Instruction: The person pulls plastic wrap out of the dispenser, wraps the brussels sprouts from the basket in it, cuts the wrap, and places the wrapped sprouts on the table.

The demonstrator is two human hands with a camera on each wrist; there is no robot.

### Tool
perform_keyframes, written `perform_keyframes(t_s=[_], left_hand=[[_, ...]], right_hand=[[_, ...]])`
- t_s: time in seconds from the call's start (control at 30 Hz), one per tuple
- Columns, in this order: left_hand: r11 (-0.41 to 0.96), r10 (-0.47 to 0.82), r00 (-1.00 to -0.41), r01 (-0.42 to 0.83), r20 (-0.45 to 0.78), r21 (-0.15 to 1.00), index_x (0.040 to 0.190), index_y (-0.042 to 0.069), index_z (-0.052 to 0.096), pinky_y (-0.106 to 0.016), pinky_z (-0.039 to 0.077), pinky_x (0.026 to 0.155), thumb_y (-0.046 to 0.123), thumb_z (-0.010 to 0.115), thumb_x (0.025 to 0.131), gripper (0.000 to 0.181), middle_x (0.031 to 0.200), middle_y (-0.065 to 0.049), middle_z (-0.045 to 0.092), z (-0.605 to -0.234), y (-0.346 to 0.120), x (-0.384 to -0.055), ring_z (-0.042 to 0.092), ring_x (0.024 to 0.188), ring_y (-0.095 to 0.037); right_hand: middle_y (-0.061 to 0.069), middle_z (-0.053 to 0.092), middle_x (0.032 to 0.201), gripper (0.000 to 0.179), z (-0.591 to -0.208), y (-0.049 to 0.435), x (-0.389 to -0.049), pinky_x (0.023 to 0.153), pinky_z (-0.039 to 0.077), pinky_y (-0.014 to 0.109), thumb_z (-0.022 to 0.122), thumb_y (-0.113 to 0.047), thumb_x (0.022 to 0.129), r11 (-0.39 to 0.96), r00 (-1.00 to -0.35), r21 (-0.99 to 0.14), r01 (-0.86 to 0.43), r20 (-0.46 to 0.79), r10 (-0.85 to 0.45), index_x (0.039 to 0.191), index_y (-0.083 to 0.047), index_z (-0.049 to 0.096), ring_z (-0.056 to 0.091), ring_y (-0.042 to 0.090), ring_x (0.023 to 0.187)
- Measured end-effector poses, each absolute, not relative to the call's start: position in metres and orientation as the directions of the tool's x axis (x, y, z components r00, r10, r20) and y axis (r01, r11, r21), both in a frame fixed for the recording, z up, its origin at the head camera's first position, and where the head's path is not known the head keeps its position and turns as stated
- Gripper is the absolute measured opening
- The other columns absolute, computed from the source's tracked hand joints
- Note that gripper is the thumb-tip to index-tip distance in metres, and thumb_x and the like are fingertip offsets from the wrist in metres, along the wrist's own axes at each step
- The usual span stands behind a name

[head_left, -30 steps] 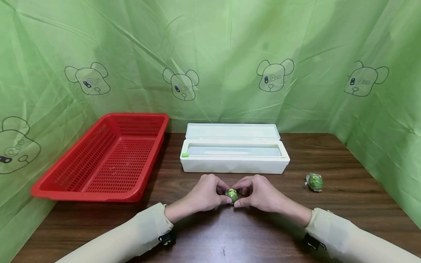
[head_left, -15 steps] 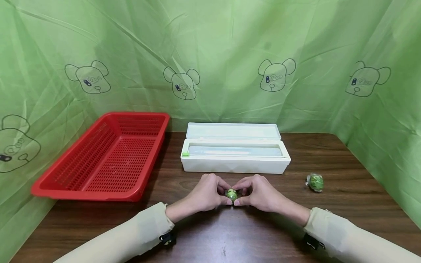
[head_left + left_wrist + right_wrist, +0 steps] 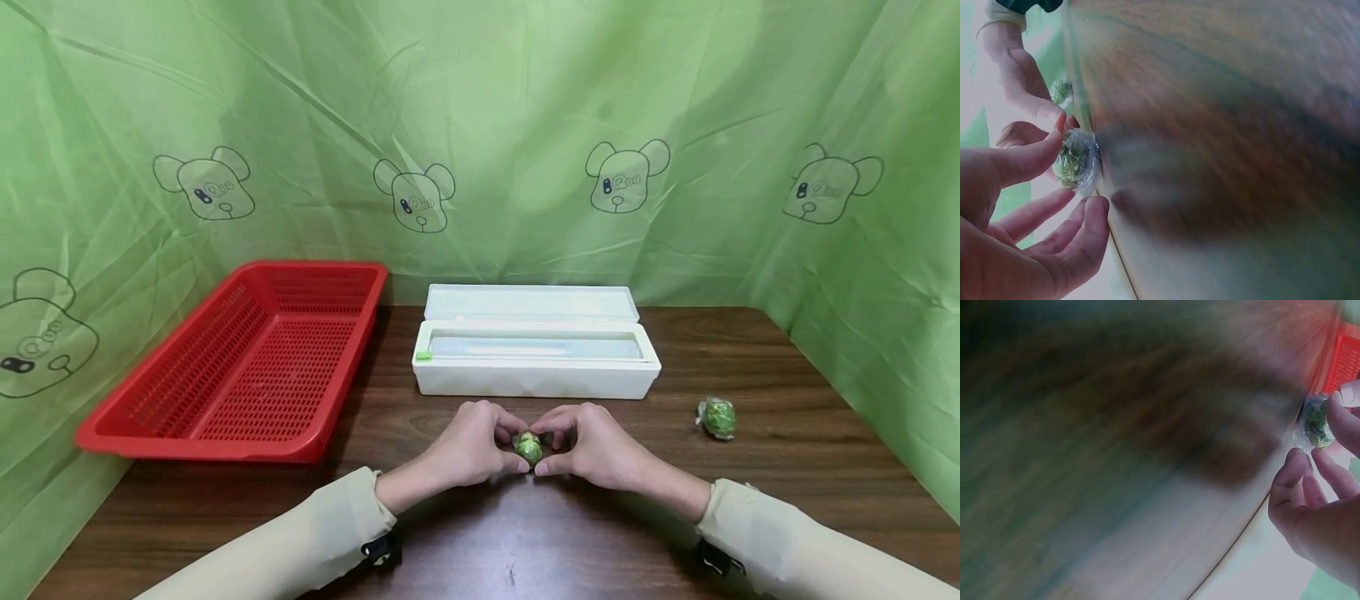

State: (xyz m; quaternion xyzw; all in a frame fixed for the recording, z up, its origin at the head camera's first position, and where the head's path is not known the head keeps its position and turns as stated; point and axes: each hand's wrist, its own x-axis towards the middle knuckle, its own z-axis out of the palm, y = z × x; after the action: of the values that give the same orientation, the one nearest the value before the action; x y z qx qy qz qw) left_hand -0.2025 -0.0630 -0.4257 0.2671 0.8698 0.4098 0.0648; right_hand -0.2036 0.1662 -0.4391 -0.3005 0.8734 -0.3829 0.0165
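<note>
A Brussels sprout (image 3: 528,448) wrapped in clear film sits on the table between my two hands. My left hand (image 3: 476,442) holds it from the left with curled fingers, thumb at the near side and forefinger at the far side. From the right, my right hand (image 3: 597,443) does the same, its fingertips at the sprout's edge. In the left wrist view, crinkled film shows on the wrapped sprout (image 3: 1074,164) between thumb and fingers. The right wrist view has the sprout (image 3: 1317,425) at its right edge, partly covered by a thumb.
Behind the hands stands a white cling film dispenser (image 3: 536,381), lid up, with a green slider (image 3: 423,356). A red perforated basket (image 3: 202,448) is at the left. Another wrapped sprout (image 3: 719,418) lies to the right on the wooden table (image 3: 510,542). Green cloth (image 3: 510,100) hangs around.
Both hands keep their places around the sprout, with only tiny shifts of the fingers and the sprout. The head view has moved slightly. The basket, dispenser and other sprout stay put.
</note>
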Motion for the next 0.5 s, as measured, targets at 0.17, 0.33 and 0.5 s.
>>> perform_keyframes(t_s=[0.17,0.33,0.5], left_hand=[[0.516,0.523,-0.845,0.417,0.110,0.748,0.109,0.005,0.081,-0.025,0.057,0.074,0.004,0.094,0.076,0.035,0.091,-0.003,0.079,-0.425,-0.063,-0.200,0.075,0.085,-0.017],[0.543,0.516,-0.845,0.447,0.138,0.711,0.122,0.005,0.078,-0.029,0.056,0.082,0.012,0.092,0.081,0.044,0.107,-0.005,0.078,-0.421,-0.060,-0.198,0.072,0.094,-0.018],[0.572,0.489,-0.851,0.477,0.190,0.668,0.134,0.004,0.072,-0.040,0.053,0.098,0.019,0.089,0.086,0.052,0.130,-0.011,0.070,-0.411,-0.050,-0.195,0.066,0.117,-0.026]], right_hand=[[-0.005,0.074,0.107,0.042,-0.438,0.167,-0.200,0.075,0.055,0.033,0.096,-0.020,0.077,0.526,-0.821,-0.673,-0.520,0.222,-0.526,0.115,-0.010,0.081,0.066,0.015,0.083],[0.002,0.076,0.114,0.046,-0.430,0.174,-0.195,0.078,0.056,0.035,0.096,-0.022,0.078,0.546,-0.843,-0.675,-0.496,0.225,-0.488,0.119,-0.008,0.079,0.068,0.016,0.084],[0.003,0.076,0.117,0.048,-0.419,0.189,-0.189,0.078,0.056,0.036,0.094,-0.021,0.080,0.586,-0.867,-0.659,-0.471,0.226,-0.444,0.122,-0.006,0.078,0.066,0.016,0.086]])
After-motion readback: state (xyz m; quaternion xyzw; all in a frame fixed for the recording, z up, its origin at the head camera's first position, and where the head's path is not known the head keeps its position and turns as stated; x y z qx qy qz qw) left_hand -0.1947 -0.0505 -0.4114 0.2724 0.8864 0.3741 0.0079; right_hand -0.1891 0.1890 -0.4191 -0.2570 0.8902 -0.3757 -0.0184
